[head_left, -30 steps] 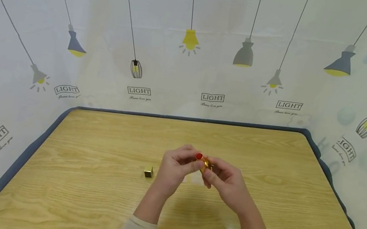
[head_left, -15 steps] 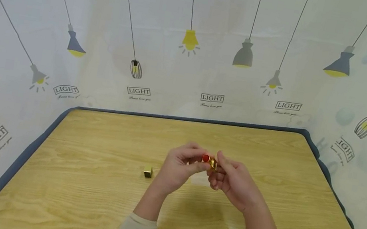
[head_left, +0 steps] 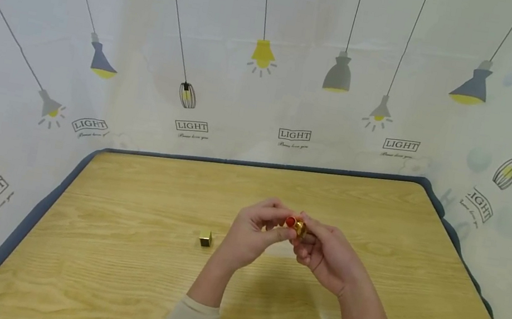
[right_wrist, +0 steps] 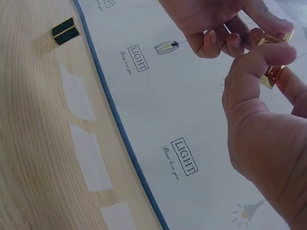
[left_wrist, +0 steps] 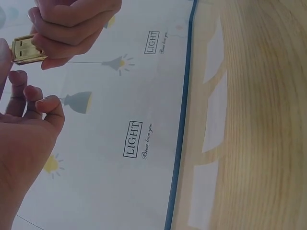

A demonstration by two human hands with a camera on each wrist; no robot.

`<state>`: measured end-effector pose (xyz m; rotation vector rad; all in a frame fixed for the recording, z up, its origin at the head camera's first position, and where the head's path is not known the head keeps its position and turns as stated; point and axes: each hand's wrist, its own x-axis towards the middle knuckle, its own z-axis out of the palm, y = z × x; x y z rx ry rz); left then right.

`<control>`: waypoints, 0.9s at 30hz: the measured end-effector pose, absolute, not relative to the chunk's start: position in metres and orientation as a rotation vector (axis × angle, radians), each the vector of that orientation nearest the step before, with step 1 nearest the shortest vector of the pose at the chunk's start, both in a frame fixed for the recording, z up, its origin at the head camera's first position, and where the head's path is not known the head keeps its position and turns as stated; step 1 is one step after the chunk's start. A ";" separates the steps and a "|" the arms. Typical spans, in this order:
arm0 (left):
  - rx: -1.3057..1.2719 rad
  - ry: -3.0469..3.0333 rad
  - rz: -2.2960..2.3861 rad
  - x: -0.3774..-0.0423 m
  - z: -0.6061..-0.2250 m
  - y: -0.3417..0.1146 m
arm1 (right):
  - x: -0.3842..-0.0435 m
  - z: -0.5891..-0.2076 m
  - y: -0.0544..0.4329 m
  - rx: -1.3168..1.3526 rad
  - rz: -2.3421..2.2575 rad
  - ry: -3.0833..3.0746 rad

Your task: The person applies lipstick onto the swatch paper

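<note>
Lipstick (head_left: 299, 228), gold-cased, red-ended; held above wooden table (head_left: 115, 271), pinched by left hand (head_left: 249, 233) and right hand (head_left: 331, 254). Presumably light, rigid, slippery (probably soft, smearable at red end (head_left: 290, 222)); best gripped by gold casing (right_wrist: 271, 78).

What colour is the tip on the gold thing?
The tip is red, clearest in the head view.
</note>
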<state>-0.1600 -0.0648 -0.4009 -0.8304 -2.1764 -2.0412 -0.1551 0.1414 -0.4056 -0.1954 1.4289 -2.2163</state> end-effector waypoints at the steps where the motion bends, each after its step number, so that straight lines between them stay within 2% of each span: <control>1: -0.817 -2.179 -2.048 -0.160 -0.401 -0.064 | -0.155 -0.406 0.141 -0.192 -2.221 1.427; 9: -0.780 -2.167 -2.038 -0.160 -0.401 -0.062 | -0.154 -0.407 0.141 -0.181 -2.335 1.322; 16: -0.689 -2.262 -1.994 -0.164 -0.405 -0.067 | -0.156 -0.405 0.145 -0.026 -2.421 1.382; 21: -0.616 -2.509 -1.773 -0.172 -0.411 -0.074 | -0.167 -0.402 0.157 0.055 -2.450 1.542; 27: -0.639 -2.866 -1.299 -0.190 -0.420 -0.074 | -0.181 -0.403 0.180 0.042 -2.412 1.879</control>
